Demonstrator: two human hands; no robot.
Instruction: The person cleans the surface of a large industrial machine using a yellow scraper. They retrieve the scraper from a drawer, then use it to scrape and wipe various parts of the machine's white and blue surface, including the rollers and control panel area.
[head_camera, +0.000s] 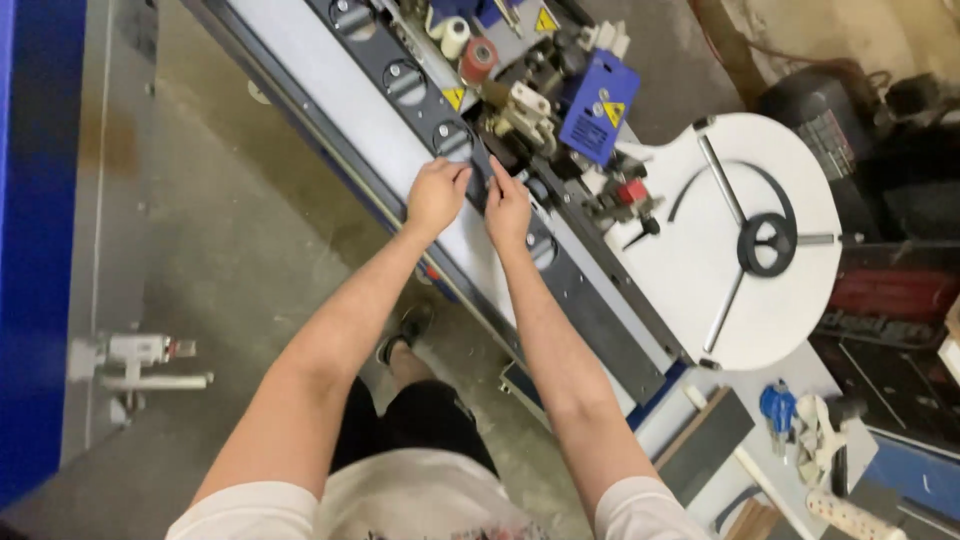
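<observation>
Dark edge-banding strip (481, 170) sits pinched between both hands, up against the grey guide rail (560, 270) of the long machine. I see my left hand (436, 196) closed on the strip's near side, fingers curled over its left edge. My right hand (507, 209) grips it from the other side, thumb toward the machine's rollers. The hands lie close together, almost touching. To the right, well apart, a white round disc table (700, 300) carries a loose coil of the same dark band.

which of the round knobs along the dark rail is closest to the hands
The round knob just above the left hand, nearly touching it; the other two knobs sit farther up the rail.
</observation>
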